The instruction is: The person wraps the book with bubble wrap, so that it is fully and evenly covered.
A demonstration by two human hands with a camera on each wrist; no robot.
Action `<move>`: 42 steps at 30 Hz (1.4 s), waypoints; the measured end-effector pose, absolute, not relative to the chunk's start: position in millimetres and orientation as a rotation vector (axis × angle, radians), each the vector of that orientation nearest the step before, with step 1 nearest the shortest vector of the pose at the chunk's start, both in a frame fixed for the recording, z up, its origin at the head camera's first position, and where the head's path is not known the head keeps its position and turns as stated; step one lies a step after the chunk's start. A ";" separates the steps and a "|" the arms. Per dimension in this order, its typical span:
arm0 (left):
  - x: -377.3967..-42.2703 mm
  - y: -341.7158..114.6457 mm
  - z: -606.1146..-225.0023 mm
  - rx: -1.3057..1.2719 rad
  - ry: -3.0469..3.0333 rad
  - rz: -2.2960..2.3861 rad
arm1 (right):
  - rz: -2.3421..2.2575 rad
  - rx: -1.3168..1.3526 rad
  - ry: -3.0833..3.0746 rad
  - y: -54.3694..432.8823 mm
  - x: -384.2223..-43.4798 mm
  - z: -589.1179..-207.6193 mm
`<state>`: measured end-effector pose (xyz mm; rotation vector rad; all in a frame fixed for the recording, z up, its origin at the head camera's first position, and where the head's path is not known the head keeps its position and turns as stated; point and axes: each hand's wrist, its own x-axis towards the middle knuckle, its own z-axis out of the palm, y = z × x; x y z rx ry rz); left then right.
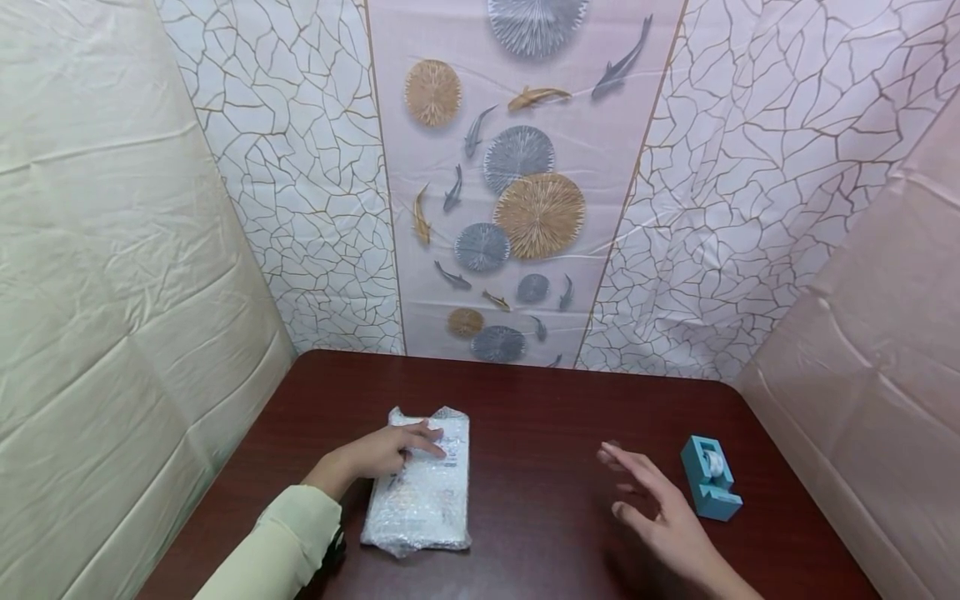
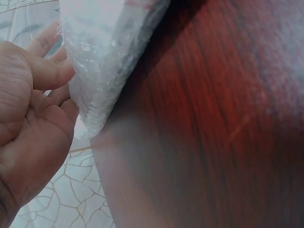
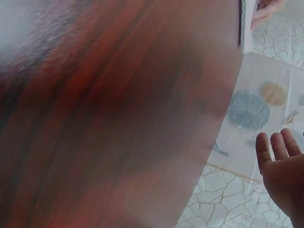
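Note:
A flat, rectangular package in clear bubble wrap (image 1: 423,508) lies on the table, with printing showing faintly through the plastic. My left hand (image 1: 381,450) rests on its upper part, index and middle fingers stretched across the wrap. From the left wrist view, the left hand (image 2: 35,104) has its thumb and fingers against the crinkled wrap (image 2: 102,61). Over the right half of the table is my right hand (image 1: 660,517), fingers extended and nothing in them. A blue tape dispenser (image 1: 711,479) with a roll of clear tape stands just right of it.
The dark red wood-grain table (image 1: 540,467) has rounded back corners. Behind it hangs a patterned curtain (image 1: 495,167) with fish and round motifs. Cream cloth walls (image 1: 112,292) close in the left and right sides.

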<state>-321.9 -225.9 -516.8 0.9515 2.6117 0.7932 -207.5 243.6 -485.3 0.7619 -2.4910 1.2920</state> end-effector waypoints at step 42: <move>-319.5 -228.0 -520.0 0.776 2.576 0.960 | 1.305 1.325 -2.358 125.0 -220.7 -501.0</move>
